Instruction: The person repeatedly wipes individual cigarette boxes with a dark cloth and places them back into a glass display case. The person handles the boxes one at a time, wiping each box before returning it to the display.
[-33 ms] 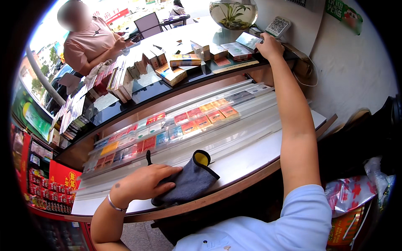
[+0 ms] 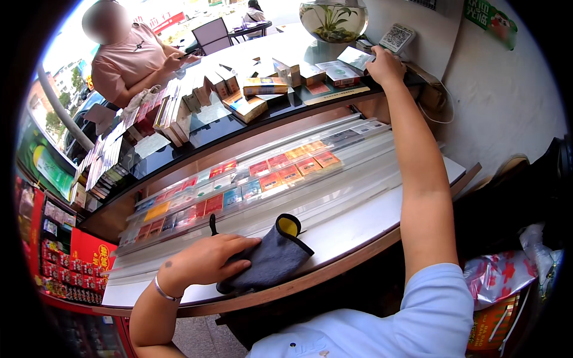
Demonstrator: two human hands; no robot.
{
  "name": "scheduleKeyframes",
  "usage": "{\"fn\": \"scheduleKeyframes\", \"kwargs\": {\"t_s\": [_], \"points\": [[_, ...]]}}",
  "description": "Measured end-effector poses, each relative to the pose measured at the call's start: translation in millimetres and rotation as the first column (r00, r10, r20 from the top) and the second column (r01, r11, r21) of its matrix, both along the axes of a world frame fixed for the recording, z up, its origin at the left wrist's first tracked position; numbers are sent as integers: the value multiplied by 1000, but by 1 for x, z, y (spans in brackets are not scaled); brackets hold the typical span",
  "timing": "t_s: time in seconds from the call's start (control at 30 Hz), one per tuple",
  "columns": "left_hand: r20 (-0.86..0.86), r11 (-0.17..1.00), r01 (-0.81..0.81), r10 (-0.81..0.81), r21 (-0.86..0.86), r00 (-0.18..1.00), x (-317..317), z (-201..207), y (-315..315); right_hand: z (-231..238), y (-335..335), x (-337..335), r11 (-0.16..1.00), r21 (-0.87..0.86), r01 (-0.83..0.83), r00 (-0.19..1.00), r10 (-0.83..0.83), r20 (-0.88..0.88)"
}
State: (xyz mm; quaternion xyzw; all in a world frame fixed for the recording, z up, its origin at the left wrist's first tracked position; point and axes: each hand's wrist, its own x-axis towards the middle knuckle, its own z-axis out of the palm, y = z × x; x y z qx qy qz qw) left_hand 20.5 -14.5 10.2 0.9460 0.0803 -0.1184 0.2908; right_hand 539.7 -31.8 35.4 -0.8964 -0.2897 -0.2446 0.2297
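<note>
At the lower middle, my left hand (image 2: 213,259) is closed on a dark grey cloth (image 2: 268,262) with black edging and a yellow inside. The cloth rests near the front edge of the white counter (image 2: 358,238). My right arm stretches to the far right of the black upper shelf. There my right hand (image 2: 385,64) grips the end of a pale flat carton (image 2: 356,58), fingers partly hidden behind it. Beside this carton lies another white carton (image 2: 338,71) with a green mark.
Several cigarette cartons (image 2: 246,107) stand and lie along the upper shelf. Rows of coloured packs (image 2: 280,174) fill the clear-fronted trays below. A round fishbowl (image 2: 333,21) and a code stand (image 2: 397,38) are at the back right. Across the counter stands a person (image 2: 128,59) with a phone.
The pale carton under my right hand has tilted slightly. Across the counter, the person's hand has moved over the phone. My left hand and the cloth have stayed put.
</note>
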Motion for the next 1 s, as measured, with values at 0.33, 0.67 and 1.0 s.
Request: {"fn": "scheduleKeyframes", "kwargs": {"t_s": [0.33, 0.67, 1.0], "points": [[43, 999, 30, -32, 40, 999, -3, -6, 3, 9, 51, -122, 824, -244, -512, 859, 493, -138], [18, 999, 36, -36, 41, 999, -6, -4, 2, 9, 46, -80, 794, 250, -555, 831, 546, 110], [50, 999, 8, -6, -43, 999, -3, -8, 12, 51, 20, -86, 206, 929, -307, 124, 977, -175]]}}
